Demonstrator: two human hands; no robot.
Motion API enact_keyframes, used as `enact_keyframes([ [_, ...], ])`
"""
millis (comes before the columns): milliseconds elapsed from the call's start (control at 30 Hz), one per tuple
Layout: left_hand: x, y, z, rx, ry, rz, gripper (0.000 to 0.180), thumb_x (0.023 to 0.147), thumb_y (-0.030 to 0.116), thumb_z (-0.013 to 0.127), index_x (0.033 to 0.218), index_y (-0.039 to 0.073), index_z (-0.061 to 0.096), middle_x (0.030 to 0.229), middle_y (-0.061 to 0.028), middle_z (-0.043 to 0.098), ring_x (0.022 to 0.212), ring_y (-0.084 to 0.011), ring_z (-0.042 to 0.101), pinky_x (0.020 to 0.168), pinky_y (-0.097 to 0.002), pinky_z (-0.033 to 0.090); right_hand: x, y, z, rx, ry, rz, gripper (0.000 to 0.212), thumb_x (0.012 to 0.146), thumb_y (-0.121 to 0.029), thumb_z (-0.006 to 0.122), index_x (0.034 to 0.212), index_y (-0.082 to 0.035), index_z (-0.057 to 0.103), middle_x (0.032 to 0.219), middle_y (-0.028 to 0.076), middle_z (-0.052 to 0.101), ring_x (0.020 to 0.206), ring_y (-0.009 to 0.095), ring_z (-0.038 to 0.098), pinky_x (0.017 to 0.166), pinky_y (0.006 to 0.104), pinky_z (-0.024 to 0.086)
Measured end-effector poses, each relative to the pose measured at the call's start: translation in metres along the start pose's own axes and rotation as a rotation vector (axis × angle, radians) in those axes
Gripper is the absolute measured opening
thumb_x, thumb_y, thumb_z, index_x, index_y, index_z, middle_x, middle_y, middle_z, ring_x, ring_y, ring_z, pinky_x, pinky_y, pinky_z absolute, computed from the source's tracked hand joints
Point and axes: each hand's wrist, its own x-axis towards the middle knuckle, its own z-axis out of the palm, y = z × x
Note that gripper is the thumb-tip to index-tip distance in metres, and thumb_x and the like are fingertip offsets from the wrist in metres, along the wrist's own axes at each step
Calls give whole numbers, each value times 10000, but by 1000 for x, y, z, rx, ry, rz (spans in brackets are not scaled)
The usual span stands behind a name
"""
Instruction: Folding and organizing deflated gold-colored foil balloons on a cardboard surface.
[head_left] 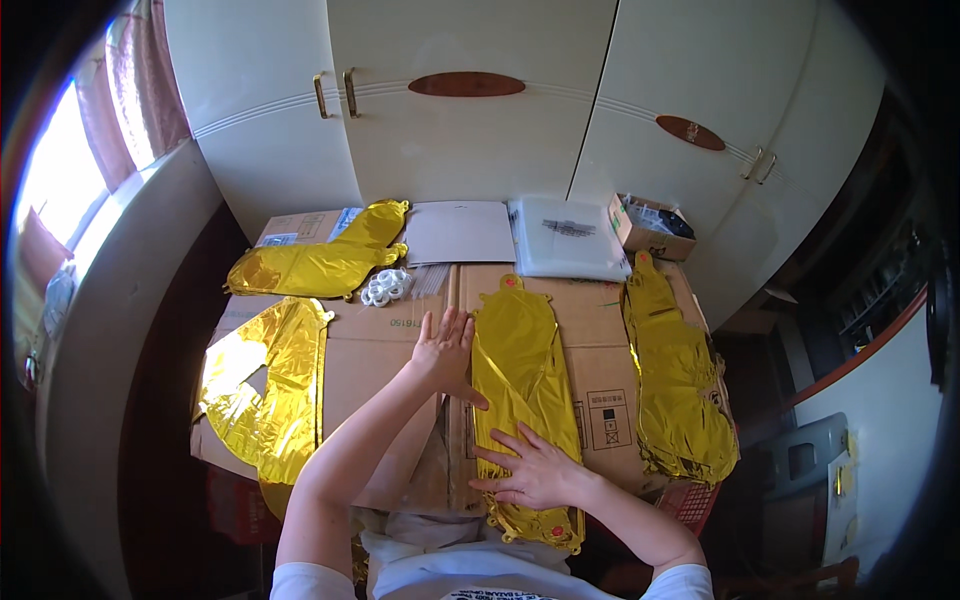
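A flat gold foil balloon (515,345) lies lengthwise in front of me on cardboard, with small tabs along its edge and a red spot near each end. My left hand (445,352) is spread beside its left edge, the thumb reaching onto the foil. Lower down, my right hand (535,475) rests on the balloon with its fingers apart. Neither hand grips anything. Further flat gold foil balloons lie around: one angular balloon (310,265) at the far left, a curved balloon (290,375) at the near left, and another long balloon (680,390) at the right.
At the back are white tape rolls (388,287), a grey sheet (460,232), a stack of clear plastic bags (570,240) and a small open box (652,226). White cabinets (460,140) stand behind. A red basket (690,503) shows under the cardboard (610,365) at the right.
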Motion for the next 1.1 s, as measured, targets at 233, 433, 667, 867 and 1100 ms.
enact_keyframes([
  [233, 0, -4, -1, -14, 29, -3, 1443, 528, 910, 584, 1518, -35, 126, 1590, -199, 150, 1493, -332, 41, 1167, -587, 33, 0, 0, 3, -33, -7, -1, 412, 983, -486, 417, 1384, -413, 474, 1560, 23, 292, 1444, 317, 242, 1150, 594, 184],
  [433, 21, -21, 7, -64, 148, -100, 1333, 625, 896, 522, 1526, -6, 132, 1599, -186, 126, 1493, -336, 28, 1166, -587, 11, -1, 0, 3, -33, -32, 8, 412, 990, -485, 401, 1391, -422, 465, 1570, 22, 276, 1452, 317, 224, 1157, 597, 153],
  [667, 50, -40, 13, -101, 246, -232, 1248, 686, 823, 560, 1523, -6, 150, 1602, -203, 86, 1487, -373, -33, 1155, -592, -46, -1, -1, -2, -23, -61, 3, 420, 989, -492, 400, 1398, -416, 459, 1570, 24, 273, 1457, 319, 210, 1163, 589, 143],
  [867, 50, -40, 11, -115, 317, -241, 1093, 756, 705, 610, 1534, 64, 186, 1605, -168, 116, 1489, -356, 23, 1161, -595, 4, -1, -3, -5, -35, -78, 6, 436, 994, -496, 381, 1413, -395, 446, 1575, 34, 261, 1461, 321, 196, 1171, 583, 128],
  [1100, -4, -5, 15, -154, 588, 63, 655, 897, 369, 606, 1444, 74, 398, 1533, -163, 309, 1452, -328, 224, 1158, -531, 186, -18, 9, -9, 14, 184, 134, 506, 1001, -472, 388, 1455, -250, 418, 1554, 73, 305, 1438, 335, 255, 1152, 611, 173],
])
